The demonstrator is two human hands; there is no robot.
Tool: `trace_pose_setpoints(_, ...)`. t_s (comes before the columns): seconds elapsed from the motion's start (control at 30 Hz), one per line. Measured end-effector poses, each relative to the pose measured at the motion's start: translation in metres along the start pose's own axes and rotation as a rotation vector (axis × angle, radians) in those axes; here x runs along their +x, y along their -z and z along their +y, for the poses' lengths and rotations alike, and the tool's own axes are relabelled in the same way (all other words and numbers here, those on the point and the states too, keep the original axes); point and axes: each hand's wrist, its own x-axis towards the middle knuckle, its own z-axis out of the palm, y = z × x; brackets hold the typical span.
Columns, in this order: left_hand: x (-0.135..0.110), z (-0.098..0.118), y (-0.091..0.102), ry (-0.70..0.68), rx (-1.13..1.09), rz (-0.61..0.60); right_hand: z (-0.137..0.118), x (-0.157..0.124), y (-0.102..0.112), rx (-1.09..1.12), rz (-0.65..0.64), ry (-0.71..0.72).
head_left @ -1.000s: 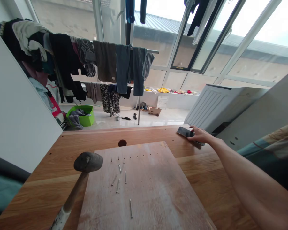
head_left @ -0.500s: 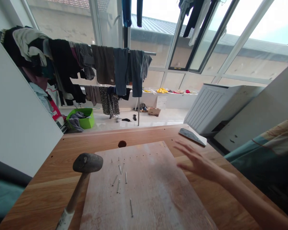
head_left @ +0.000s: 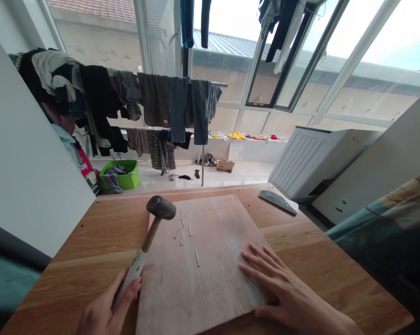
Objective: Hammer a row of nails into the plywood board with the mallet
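Both hands: left hand [head_left: 103, 314] half cut off around hammer [head_left: 150, 237] handle.

The wooden desk [head_left: 91, 232] carries a pale board [head_left: 210, 270] lying flat across its middle. Loose nails [head_left: 184, 230] are scattered on the board toward 11 o'clock. A dark phone [head_left: 278, 201] lies on the desk near its 1 o'clock corner, well apart from the board.
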Motion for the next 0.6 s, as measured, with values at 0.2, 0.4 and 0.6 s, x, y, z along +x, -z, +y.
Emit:
trace_pose_setpoints(0.2, 0.058, 0.024, -0.009, -0.056, -0.067, -0.129, 0.017, 0.033, 0.022, -0.023, -0.002, -0.028)
trace_pose_setpoints(0.4, 0.085, 0.045, -0.015, -0.155, -0.013, 0.011, 0.005, 0.08, 0.045, 0.054, 0.1, -0.014)
trace_pose_setpoints(0.6, 0.098, 0.049, -0.043, -0.201, 0.012, 0.134, -0.025, 0.212, 0.052, 0.068, 0.23, -0.232)
